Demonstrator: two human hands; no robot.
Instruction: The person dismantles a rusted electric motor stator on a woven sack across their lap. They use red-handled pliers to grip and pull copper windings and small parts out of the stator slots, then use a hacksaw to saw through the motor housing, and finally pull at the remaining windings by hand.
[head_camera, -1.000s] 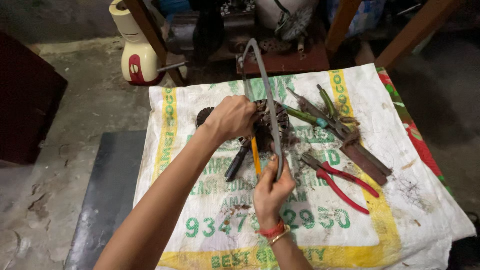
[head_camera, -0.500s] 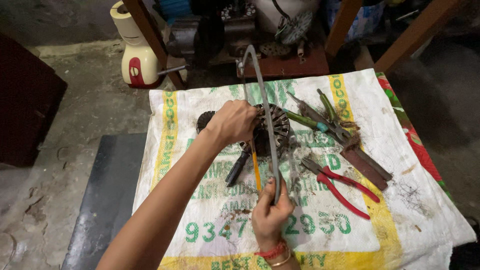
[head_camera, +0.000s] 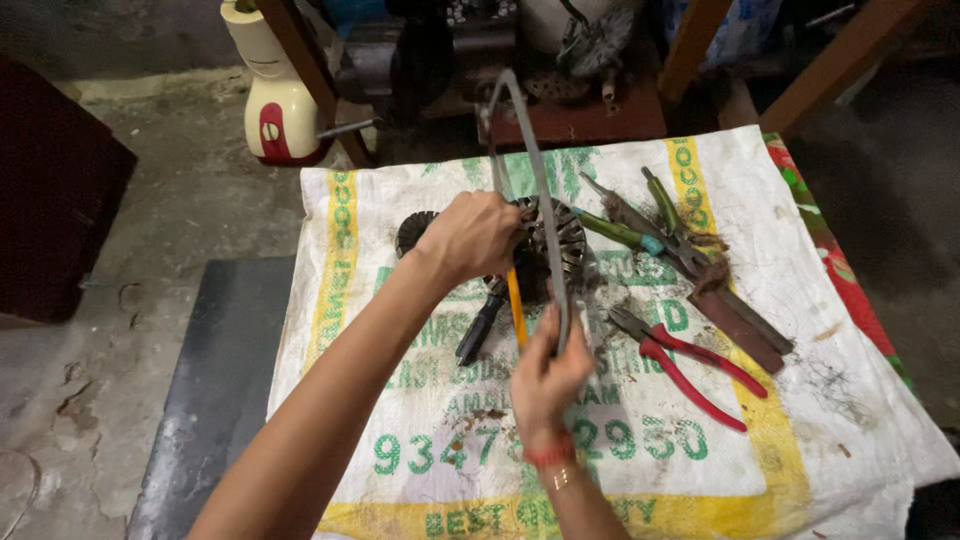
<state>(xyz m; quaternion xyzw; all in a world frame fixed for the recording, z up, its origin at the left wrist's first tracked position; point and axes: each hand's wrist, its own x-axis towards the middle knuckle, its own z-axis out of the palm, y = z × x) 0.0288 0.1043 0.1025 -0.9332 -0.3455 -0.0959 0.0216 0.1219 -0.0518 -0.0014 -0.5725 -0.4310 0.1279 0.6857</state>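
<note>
Gripping hand, left: pressing down on the round dark motor core (head_camera: 560, 245), your left hand (head_camera: 478, 237) was closed over its near-left edge and held it to the sack.
Right hand: your right hand (head_camera: 545, 378) was clenched around the near end of the grey hacksaw frame (head_camera: 535, 190), which ran away from you across the core.
Core's place: it sat near the middle of the white woven sack (head_camera: 420, 400), just left of the loose tools.
Progress: you seemed to be mid-cut; the core looked whole, and I couldn't tell how deep the blade had gone. Tufts of brownish wire (head_camera: 712, 262) lay by the tools, so some stripping looked done.
Tools nearby: red-handled pliers (head_camera: 695, 365) lay right of your sawing hand, green-handled pliers (head_camera: 660, 205) further back, a yellow-handled tool (head_camera: 515, 310) under the frame.
Sack markings: green lettering and large green numerals ran across the sack, with a yellow band framing them.
Background: a cream and red appliance (head_camera: 270, 100) stood on the floor at the far left.
</note>
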